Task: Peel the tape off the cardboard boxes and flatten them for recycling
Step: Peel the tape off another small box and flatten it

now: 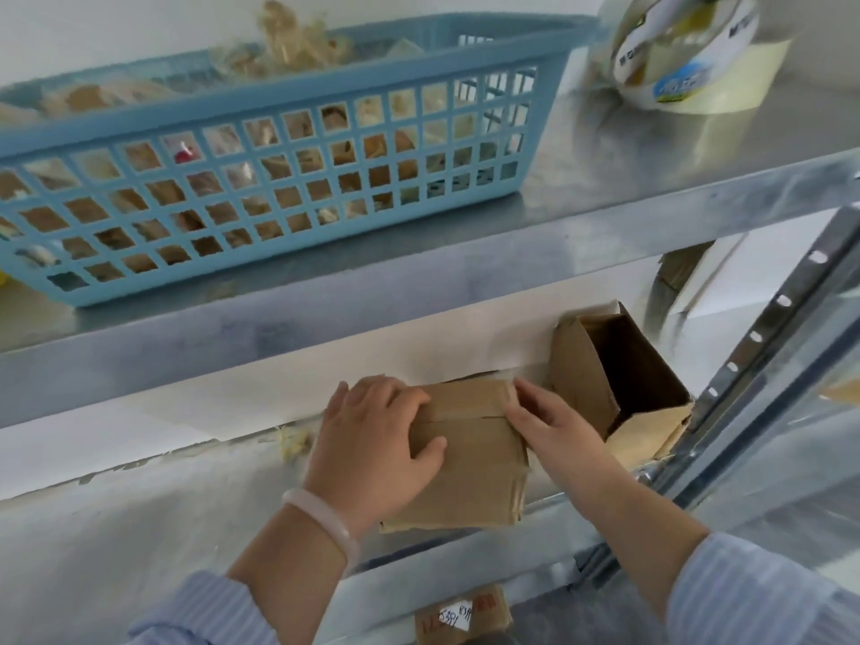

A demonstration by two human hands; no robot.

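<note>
A small brown cardboard box (470,463) stands on the lower metal shelf (139,528), its top flaps closed with a seam across them. My left hand (372,439) grips its left side, fingers curled over the top and thumb on the near face. My right hand (554,421) lies against the box's right side with fingers stretched along the top edge. To the right, a second cardboard box (619,384) lies tipped over with its opening facing me, dark inside. Tape on either box is too faint to make out.
On the upper shelf (605,216) sits a blue plastic basket (260,169) full of scraps, with a roll of tape (688,53) to its right. A slotted shelf post (763,346) rises at the right. Below lies another box (463,616) with a label. Straw-like bits (293,442) lie left of my hand.
</note>
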